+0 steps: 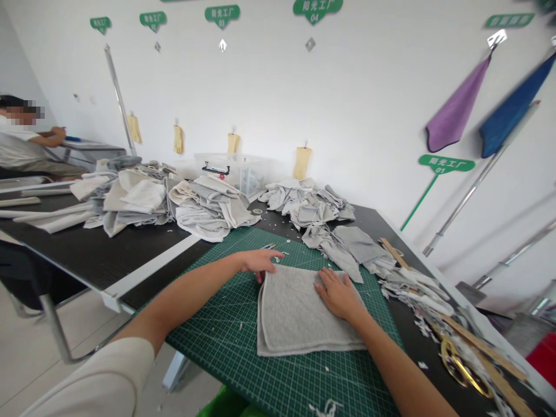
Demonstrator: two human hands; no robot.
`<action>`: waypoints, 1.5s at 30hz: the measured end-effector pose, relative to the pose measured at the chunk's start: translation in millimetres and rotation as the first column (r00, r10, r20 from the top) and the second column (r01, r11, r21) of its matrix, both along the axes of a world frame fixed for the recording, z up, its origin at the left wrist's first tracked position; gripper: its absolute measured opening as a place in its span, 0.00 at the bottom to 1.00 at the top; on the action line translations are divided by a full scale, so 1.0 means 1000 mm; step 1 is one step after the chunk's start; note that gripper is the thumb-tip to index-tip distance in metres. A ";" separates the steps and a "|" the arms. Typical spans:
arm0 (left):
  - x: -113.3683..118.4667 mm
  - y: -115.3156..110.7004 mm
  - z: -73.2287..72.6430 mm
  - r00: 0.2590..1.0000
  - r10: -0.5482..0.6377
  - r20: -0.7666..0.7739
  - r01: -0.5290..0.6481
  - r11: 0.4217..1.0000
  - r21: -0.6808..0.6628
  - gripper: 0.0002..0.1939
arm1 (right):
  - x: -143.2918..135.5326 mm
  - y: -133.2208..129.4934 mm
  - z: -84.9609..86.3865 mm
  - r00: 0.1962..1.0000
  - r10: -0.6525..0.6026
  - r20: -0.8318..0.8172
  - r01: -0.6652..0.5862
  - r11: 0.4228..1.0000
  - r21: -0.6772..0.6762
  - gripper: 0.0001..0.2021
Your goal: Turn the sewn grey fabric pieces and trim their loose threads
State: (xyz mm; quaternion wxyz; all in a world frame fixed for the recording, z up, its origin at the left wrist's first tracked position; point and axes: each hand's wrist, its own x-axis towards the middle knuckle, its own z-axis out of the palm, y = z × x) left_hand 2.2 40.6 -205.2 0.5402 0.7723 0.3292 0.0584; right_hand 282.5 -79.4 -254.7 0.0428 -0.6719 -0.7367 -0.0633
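Note:
A folded grey cloth lies on a green cutting mat, its layers showing along the left and front edges. At its far left corner is my left hand, the thumb on top of the corner and other fingers curled down beside it, gripping the cloth; the index finger points out to the right. My right hand rests flat on the cloth's right part with its fingers spread. Just beyond the left hand, a small cutter-like tool lies on the mat among white scraps.
Heaps of grey and white cloths and more grey cloths stand behind the mat. Gold-handled scissors, wooden strips and fabric scraps lie along the right edge. A clear plastic box is at the wall. A person sits far left.

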 end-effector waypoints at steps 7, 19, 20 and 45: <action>0.004 0.001 0.000 0.929 0.153 0.337 -0.063 0.963 -0.264 0.15 | -0.011 -0.007 0.017 0.989 0.149 -0.004 -0.149 0.989 0.004 0.25; 0.014 -0.010 0.008 0.946 -0.034 0.324 -0.006 0.993 0.121 0.17 | -0.024 -0.019 0.033 0.940 0.193 -0.282 -0.235 0.964 -0.123 0.27; 0.016 -0.011 0.008 0.947 -0.013 0.322 -0.049 0.982 0.182 0.15 | -0.024 -0.021 0.036 0.931 0.189 -0.312 -0.237 0.964 -0.122 0.27; 0.022 -0.033 0.028 0.870 0.157 0.466 -0.448 0.645 0.619 0.14 | -0.069 -0.101 0.032 0.585 0.043 -0.810 0.102 0.987 0.126 0.20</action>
